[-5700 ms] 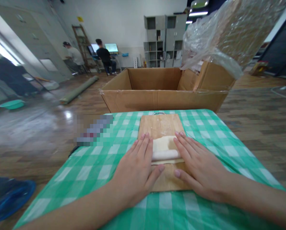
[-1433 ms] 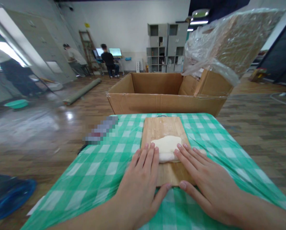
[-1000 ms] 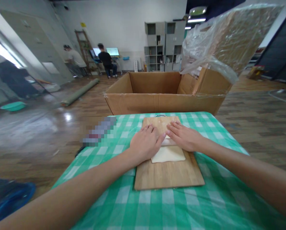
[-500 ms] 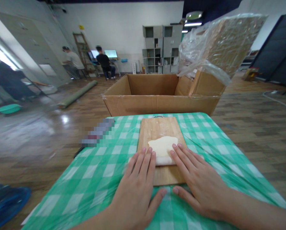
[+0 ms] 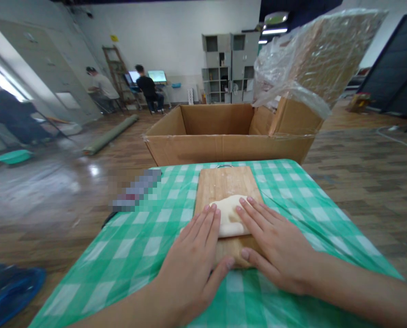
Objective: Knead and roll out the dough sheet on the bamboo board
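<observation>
A sheet of pale dough [image 5: 228,214] lies on a wooden cutting board [image 5: 220,180], with a thick rounded roll along its near edge. My left hand [image 5: 193,259] rests flat at the left side of that roll, fingers straight and thumb out. On the right, my right hand [image 5: 275,243] is laid flat with its fingertips over the dough's right part. Both hands have open fingers pressing from above. A rod, likely a rolling pin, seems to run under them, but hands and dough hide most of it.
A green-and-white checked cloth [image 5: 135,246] covers the table. A blurred-out device [image 5: 137,191] lies at its left edge. Beyond stands a large cardboard box [image 5: 224,150] with a plastic-wrapped piece [image 5: 329,59]. Two people sit far back; a blue plastic bag [image 5: 15,291] is lower left.
Both hands have shifted slightly, with the right hand's fingertips further up over the dough. The dough's near edge looks thicker and more rounded, and less flat sheet shows.
</observation>
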### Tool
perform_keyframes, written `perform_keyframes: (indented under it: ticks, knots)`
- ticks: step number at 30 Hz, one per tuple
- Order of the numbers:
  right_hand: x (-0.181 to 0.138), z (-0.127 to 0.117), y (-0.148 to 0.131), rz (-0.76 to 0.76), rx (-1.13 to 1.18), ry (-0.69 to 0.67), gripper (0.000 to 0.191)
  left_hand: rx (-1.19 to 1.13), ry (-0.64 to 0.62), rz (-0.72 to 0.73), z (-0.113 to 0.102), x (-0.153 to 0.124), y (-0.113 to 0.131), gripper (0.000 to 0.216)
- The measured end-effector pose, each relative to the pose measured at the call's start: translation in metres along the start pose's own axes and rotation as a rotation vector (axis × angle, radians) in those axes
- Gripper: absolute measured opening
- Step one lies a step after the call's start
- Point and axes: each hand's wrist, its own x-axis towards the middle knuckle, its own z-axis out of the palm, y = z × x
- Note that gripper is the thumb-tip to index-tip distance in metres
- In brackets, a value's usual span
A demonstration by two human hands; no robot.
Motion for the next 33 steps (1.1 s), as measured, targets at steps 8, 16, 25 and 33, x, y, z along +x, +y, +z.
perform_keyframes:
  ticks: [8, 16, 25, 33]
  knots:
    - [0.071, 0.014, 0.052, 0.01, -0.027, -0.039, 0.063, -0.079, -0.154, -0.181, 0.007, 0.076, -0.037, 0.068]
    - [0.076, 0.019, 0.055, 0.074, -0.071, -0.037, 0.062, -0.029, -0.092, -0.196, 0.013, 0.082, -0.039, 0.067]
    - [0.005, 0.008, -0.008, 0.106, -0.113, 0.019, 0.08, 0.028, 0.033, -0.013, 0.005, 0.005, 0.003, 0.083]
    - [-0.019, 0.009, -0.02, 0.054, -0.161, 0.037, 0.086, 0.09, 0.083, 0.02, 0.01, -0.018, 0.016, 0.09]
